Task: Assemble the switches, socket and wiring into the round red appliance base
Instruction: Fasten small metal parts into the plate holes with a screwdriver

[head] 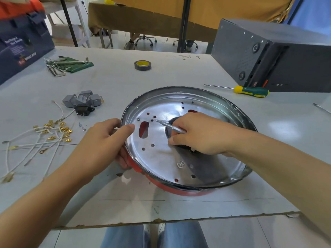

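The red base is gripped by the left hand, a screwdriver clamped in the right hand, while switches and wires lie unfitted toward the bench's left edge.

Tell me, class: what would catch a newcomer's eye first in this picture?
The round red appliance base with its shiny metal plate sits at centre. The left hand grips its rim while the right hand holds a screwdriver over it. Wires with brass terminals lie left.
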A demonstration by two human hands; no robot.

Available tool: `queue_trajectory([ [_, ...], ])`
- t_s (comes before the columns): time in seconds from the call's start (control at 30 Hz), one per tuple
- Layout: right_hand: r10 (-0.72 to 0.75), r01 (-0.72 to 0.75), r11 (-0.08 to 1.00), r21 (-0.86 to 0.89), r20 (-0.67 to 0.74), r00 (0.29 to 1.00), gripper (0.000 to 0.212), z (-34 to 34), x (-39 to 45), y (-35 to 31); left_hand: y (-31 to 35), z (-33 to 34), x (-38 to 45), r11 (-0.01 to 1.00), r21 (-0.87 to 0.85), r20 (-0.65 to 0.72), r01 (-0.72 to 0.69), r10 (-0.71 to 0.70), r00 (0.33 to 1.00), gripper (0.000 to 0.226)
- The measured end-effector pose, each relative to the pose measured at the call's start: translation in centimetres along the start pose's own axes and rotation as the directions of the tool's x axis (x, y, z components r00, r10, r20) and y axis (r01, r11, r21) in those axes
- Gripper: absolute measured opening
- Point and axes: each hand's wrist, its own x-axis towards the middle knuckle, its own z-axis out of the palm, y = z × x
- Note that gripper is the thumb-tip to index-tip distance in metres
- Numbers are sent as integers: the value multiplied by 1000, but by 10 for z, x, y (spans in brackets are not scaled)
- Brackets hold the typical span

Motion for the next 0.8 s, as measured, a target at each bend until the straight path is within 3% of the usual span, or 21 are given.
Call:
queue_trajectory([
  [0.23, -7, 7, 1000, 4, 1, 1000, 28, 0, -1, 1, -4, 2, 3, 1000, 6, -43, -31, 31, 999, 23],
  [0.43, -5, 5, 1000, 4, -24, 1000, 30, 2, -1, 1, -1, 2, 3, 999, 28, -25, -30, 31, 999, 32],
  [0.8, 5, -4, 999, 48, -30, 1000, 28, 4, -3, 1, -1, 2, 3, 998, 60, -54, -26, 29, 998, 22],
])
